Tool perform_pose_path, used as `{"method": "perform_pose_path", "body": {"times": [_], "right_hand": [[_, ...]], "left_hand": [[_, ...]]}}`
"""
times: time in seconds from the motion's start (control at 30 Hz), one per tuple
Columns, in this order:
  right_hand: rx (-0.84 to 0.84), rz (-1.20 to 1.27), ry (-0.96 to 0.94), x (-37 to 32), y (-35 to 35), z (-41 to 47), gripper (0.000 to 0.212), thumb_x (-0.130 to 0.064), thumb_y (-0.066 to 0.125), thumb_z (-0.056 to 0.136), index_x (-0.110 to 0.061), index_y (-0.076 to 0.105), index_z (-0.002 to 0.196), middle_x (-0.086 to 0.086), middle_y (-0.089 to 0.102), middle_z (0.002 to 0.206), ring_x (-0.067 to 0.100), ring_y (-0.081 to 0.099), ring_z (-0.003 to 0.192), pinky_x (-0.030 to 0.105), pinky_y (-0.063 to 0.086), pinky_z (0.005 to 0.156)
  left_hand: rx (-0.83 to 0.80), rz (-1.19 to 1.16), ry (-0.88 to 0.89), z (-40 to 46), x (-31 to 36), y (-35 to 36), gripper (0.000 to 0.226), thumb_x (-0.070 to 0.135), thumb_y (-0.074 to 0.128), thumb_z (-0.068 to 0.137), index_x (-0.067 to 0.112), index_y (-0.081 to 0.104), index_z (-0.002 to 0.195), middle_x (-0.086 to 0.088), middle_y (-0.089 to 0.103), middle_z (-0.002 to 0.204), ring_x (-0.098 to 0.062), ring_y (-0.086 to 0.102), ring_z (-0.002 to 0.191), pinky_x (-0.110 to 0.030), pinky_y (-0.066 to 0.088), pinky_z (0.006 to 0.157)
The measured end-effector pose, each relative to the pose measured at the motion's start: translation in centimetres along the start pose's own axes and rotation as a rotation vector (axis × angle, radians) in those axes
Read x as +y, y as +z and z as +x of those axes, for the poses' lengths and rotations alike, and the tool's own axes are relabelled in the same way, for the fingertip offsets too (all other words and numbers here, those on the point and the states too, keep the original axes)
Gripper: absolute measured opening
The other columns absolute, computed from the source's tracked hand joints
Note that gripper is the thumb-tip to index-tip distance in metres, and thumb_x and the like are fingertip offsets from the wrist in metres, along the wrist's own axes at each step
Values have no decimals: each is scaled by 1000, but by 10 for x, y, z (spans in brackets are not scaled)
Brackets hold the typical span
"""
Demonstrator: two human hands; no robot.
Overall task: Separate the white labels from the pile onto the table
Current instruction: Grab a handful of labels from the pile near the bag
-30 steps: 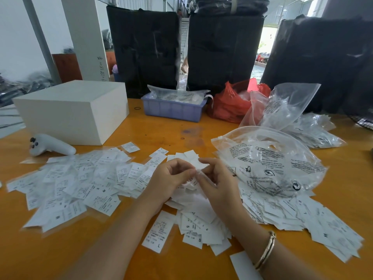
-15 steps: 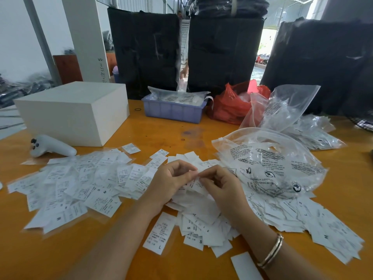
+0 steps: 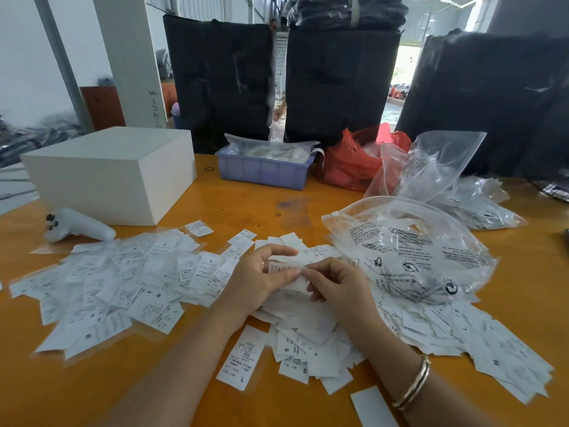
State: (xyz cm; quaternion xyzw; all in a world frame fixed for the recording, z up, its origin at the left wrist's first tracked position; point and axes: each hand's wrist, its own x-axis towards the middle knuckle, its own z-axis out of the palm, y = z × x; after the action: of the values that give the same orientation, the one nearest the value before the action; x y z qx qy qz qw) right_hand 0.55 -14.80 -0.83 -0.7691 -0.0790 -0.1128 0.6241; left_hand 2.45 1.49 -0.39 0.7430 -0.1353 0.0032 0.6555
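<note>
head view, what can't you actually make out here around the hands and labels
- Label pinched between left hand and right hand: one or several, fingers cover it.
- Print on the spread labels: too small and blurred beyond size letters.
- Blue tray contents: veiled by a plastic bag.
- Blank strip: cut off by the bottom edge.

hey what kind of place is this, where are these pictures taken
Probably a garment factory or packing workshop. Size-marked white labels lie in piles on an orange table, printed clear plastic bags lie beside them, and big black-wrapped bales stand behind.
</note>
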Motion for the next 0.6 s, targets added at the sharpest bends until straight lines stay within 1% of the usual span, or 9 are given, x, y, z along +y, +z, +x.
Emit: {"method": "perform_pose_path", "body": {"times": [0.07, 0.13, 0.23, 0.27, 0.33, 0.4, 0.5, 0.57, 0.6], "right_hand": [[31, -57, -28, 2, 2, -1, 14, -13, 67, 86, -26, 71, 80, -5, 67, 62, 4, 60, 54, 14, 48, 55], [40, -157, -78, 2, 5, -3, 16, -11, 63, 88, -23, 73, 93, -11, 68, 68, -1, 60, 63, 11, 46, 61], [-48, -256, -166, 0, 8, -5, 28, -5, 57, 92, -19, 69, 113, -10, 64, 86, -2, 55, 76, 12, 42, 68], [-93, -271, -181, -1, 8, -5, 33, -4, 55, 92, -20, 65, 119, -9, 62, 90, -2, 53, 78, 13, 42, 69], [-107, -349, -231, -6, 4, -1, 41, -5, 54, 93, -26, 56, 128, -10, 57, 97, -1, 52, 82, 15, 44, 72], [37, -423, -302, -14, -6, 10, 41, -5, 53, 92, -25, 55, 128, -9, 55, 101, 0, 52, 85, 14, 47, 76], [340, -428, -369, -25, -31, 36, 31, 1, 51, 91, -13, 67, 114, -2, 59, 101, 11, 55, 87, 13, 43, 75], [441, -504, -316, -26, -50, 56, 30, 3, 49, 90, -11, 70, 106, 2, 61, 104, 17, 56, 86, 20, 43, 74], [453, -556, -247, -24, -60, 66, 31, 2, 47, 90, -14, 70, 104, 3, 61, 107, 18, 57, 84, 25, 45, 72]], "left_hand": [[-3, 33, 10, 1, -1, 1, 21, 26, 76, 79, 37, 69, 95, -1, 74, 78, -14, 69, 74, -20, 53, 63], [21, 92, 21, 2, -1, 1, 20, 28, 77, 78, 37, 68, 94, 5, 75, 85, -8, 69, 84, -14, 51, 69], [47, 65, 17, 2, -1, -1, 19, 29, 76, 79, 38, 68, 94, 10, 75, 85, -3, 69, 86, -15, 50, 75], [71, 64, 18, 3, 0, -2, 18, 31, 76, 78, 39, 68, 93, 14, 74, 85, -1, 68, 86, -17, 50, 74], [163, 54, 19, 4, 1, -4, 16, 30, 77, 77, 38, 69, 88, 23, 71, 84, 5, 66, 82, -11, 50, 65], [300, 78, 22, 7, 1, -8, 14, 25, 75, 79, 36, 68, 84, 23, 69, 83, 3, 63, 84, -8, 47, 61], [490, 260, 27, 9, -3, -18, 16, 22, 69, 84, 36, 62, 89, 18, 62, 92, -2, 57, 90, -13, 40, 65], [564, 403, 39, 9, -7, -24, 19, 18, 70, 84, 28, 62, 99, 10, 60, 94, -8, 55, 88, -12, 37, 63], [582, 471, 48, 10, -10, -26, 22, 16, 70, 84, 24, 63, 102, 7, 59, 96, -11, 55, 89, -12, 37, 63]]}}
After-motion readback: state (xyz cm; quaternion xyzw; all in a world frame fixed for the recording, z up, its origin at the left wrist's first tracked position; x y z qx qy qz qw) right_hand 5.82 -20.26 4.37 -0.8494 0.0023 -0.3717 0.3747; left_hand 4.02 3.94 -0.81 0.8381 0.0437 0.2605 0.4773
